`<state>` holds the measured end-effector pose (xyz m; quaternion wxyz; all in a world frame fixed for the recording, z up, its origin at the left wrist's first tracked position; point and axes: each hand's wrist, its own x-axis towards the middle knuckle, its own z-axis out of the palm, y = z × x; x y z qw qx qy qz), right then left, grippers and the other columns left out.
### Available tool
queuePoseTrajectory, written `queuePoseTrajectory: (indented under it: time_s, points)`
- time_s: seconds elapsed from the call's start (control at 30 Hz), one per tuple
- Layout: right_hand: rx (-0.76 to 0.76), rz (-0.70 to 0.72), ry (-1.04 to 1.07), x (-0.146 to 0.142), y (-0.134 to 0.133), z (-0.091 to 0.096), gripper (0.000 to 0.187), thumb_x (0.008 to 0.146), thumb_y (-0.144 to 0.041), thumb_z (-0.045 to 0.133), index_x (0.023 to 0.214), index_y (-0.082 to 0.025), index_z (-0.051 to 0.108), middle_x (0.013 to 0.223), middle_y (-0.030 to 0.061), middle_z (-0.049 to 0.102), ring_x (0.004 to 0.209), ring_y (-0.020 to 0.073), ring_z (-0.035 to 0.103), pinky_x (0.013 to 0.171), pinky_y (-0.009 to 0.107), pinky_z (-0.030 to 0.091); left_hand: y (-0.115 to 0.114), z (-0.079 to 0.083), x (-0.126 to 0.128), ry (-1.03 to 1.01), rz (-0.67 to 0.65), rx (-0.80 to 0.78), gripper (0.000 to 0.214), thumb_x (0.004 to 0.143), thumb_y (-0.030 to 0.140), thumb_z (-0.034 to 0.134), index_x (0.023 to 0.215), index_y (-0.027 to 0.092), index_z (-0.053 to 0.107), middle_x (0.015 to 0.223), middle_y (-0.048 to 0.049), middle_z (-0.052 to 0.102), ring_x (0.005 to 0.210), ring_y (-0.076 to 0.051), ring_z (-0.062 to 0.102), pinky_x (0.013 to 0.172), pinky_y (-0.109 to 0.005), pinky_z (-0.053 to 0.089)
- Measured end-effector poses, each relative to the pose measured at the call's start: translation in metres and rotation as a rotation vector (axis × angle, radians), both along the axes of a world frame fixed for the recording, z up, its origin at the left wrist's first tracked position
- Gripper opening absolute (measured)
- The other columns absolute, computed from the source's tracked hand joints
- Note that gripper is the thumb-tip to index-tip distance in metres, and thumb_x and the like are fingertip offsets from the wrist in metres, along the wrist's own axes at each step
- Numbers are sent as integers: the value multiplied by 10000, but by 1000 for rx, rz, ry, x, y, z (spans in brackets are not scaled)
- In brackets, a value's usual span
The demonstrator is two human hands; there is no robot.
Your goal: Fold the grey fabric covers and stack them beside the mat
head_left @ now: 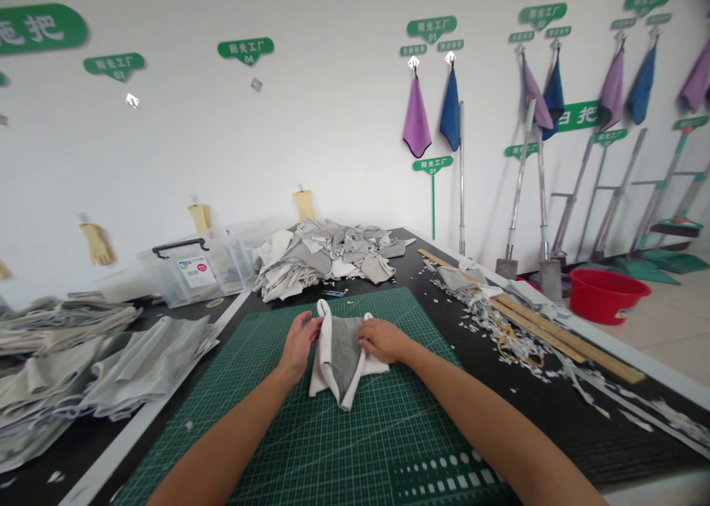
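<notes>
A small grey and white cloth piece (341, 358) lies partly folded on the green cutting mat (310, 432). My left hand (298, 341) pinches the cloth's upper left edge, fingers closed on it. My right hand (384, 339) grips the cloth's upper right edge, fingers curled over the fabric. Both forearms reach in from the bottom of the view.
A heap of grey and white cloth pieces (327, 258) sits behind the mat. Stacked grey fabric (94, 365) lies at left near clear plastic boxes (191, 269). Yellow-handled scissors (513, 347), wooden rulers (555, 328) and scraps lie at right. A red basin (604, 293) stands on the floor.
</notes>
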<state>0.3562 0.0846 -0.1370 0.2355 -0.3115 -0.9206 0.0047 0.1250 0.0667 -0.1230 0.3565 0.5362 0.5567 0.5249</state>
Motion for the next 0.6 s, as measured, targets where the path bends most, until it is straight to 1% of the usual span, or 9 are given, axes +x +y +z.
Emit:
queuePoseTrajectory:
  time_s: [0.07, 0.1, 0.13, 0.2, 0.27, 0.33, 0.43, 0.5, 0.6]
  points:
    - [5, 6, -1, 0, 1, -1, 224, 860, -288, 463, 875, -151, 640, 937, 86, 639, 935, 192, 547, 889, 332, 372, 0, -3, 1, -152, -142, 37, 391, 839, 278, 476, 1207, 161, 412, 1122, -109, 623, 1035, -181, 587, 905, -310, 432]
    - [8, 6, -1, 0, 1, -1, 221, 858, -287, 466, 872, -151, 639, 934, 85, 639, 933, 192, 548, 888, 333, 375, 0, -6, -1, -156, -179, 47, 382, 811, 227, 496, 1181, 158, 435, 1133, -114, 616, 1053, -191, 577, 926, -330, 416]
    - [11, 5, 0, 0, 2, -2, 221, 859, -287, 465, 871, -151, 639, 932, 84, 639, 932, 192, 549, 887, 333, 376, 1, -10, -3, -110, -160, 49, 376, 779, 173, 507, 1152, 160, 461, 1149, -114, 606, 1073, -199, 564, 946, -343, 397]
    - [16, 1, 2, 0, 2, -3, 224, 863, -286, 458, 872, -153, 638, 927, 81, 640, 931, 191, 550, 888, 333, 377, 4, -20, -8, 62, -45, 60, 413, 717, 96, 519, 1123, 169, 497, 1200, -117, 574, 1128, -218, 523, 988, -363, 348]
    - [20, 2, 2, 0, 2, -3, 227, 867, -287, 453, 874, -157, 639, 923, 78, 641, 929, 191, 551, 888, 334, 377, 5, -27, -12, 220, 67, 66, 470, 663, 74, 557, 1121, 167, 513, 1235, -138, 544, 1174, -258, 480, 1008, -388, 309]
    - [23, 3, 0, 0, 2, -3, 228, 868, -288, 450, 875, -159, 638, 923, 78, 642, 927, 191, 551, 886, 336, 378, 4, -30, -12, 283, 93, 30, 525, 627, 83, 600, 1138, 156, 508, 1238, -161, 535, 1164, -287, 483, 989, -399, 321]
    - [31, 3, -1, 0, 2, -3, 225, 865, -288, 453, 872, -155, 635, 920, 80, 639, 924, 191, 548, 882, 336, 380, 2, -28, -7, 183, 76, -41, 630, 645, 137, 626, 1238, 162, 416, 1275, -170, 502, 1090, -255, 542, 916, -361, 394]
    - [34, 0, -1, 1, 2, -3, 220, 862, -290, 459, 875, -154, 632, 919, 80, 637, 920, 190, 547, 880, 335, 382, 1, -25, -3, 73, 105, -84, 699, 660, 176, 637, 1292, 178, 340, 1301, -166, 476, 1039, -224, 570, 867, -334, 430]
    - [34, 0, 5, 1, 2, -3, 213, 857, -290, 466, 874, -158, 631, 925, 78, 635, 920, 187, 547, 883, 337, 381, 1, -21, -2, -21, 132, -136, 704, 675, 242, 643, 1295, 155, 322, 1215, -177, 533, 921, -220, 613, 761, -334, 478]
